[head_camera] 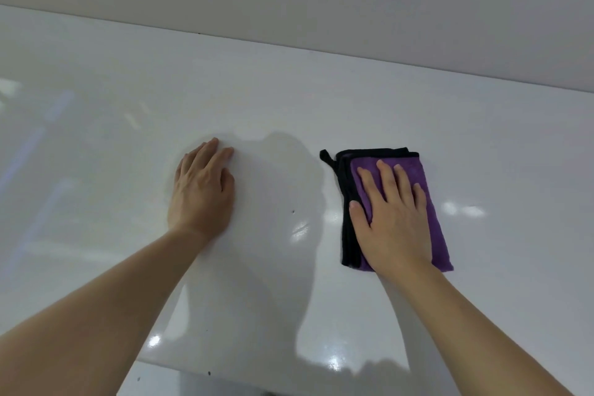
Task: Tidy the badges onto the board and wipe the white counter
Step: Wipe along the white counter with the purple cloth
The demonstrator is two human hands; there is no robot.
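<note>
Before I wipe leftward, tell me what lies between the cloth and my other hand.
Nothing solid. The right hand lies flat on the cloth; the counter between it and the left hand is bare apart from a small dark speck.

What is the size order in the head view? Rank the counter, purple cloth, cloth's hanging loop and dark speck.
1. White counter
2. Purple cloth, partly under the right hand
3. Black hanging loop
4. Dark speck
</note>
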